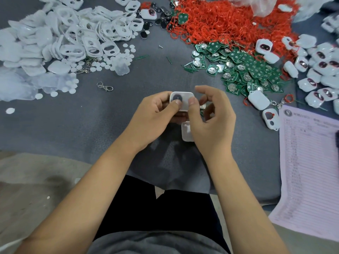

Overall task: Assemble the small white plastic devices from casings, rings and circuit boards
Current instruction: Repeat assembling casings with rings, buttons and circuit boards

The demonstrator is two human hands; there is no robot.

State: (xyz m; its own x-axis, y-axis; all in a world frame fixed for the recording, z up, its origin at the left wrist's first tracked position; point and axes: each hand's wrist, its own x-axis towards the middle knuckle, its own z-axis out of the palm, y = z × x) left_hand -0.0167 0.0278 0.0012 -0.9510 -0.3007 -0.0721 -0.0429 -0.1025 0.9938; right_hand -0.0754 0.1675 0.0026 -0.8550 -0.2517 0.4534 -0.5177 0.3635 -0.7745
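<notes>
Far left: big heap of white casing frames (73,33), unused. Centre: left hand (156,114) and right hand (211,121) pinch one white casing (183,102) w/ dark disc showing, thumbs pressing its face; right also cups a circuit board (203,106). Spare casing half (186,132) lies just below. Then red rings (229,21), green boards (247,66), lots left. Far right: finished devices (315,70), maybe a couple dozen; job prob. far from done.

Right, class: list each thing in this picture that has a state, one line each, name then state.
Small white plastic casing with dark round disc: held by both hands above the grey mat, thumbs pressing.
Left hand: gripping the casing.
Right hand: gripping the casing.
Second white casing piece: below the hands, partly hidden.
Heap of red rubber rings: loose.
Pile of green circuit boards: loose.
</notes>
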